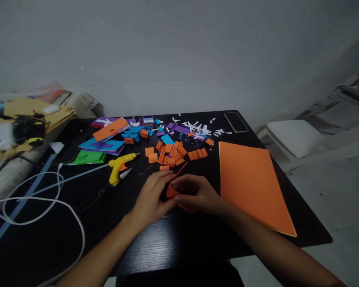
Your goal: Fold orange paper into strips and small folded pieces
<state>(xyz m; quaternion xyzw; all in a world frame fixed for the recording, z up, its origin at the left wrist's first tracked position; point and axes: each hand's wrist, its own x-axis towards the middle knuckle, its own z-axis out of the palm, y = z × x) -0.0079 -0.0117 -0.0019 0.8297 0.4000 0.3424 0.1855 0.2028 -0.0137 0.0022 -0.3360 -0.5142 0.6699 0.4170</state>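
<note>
Both hands meet over the black table, near its front middle. My left hand (154, 195) is closed on the left side of a folded orange paper piece (171, 191). On the other side my right hand (199, 193) pinches the same piece, thumb and fingers bent round it. The two thumbs come close together at its front. A thin orange strip sticks up from between the hands, and the piece's lower part is partly hidden by the fingers. Just beyond lie small folded orange pieces (175, 153). A stack of orange sheets (254, 183) lies right of my right hand.
Left of the hands are a yellow glue gun (116, 169), scissors (125, 173) and a looping white cable (74, 215). Folded coloured papers (103, 145) and white scraps (197, 128) lie farther back. A phone (236, 122) rests at the back right. A white stool (293, 135) stands beyond the table.
</note>
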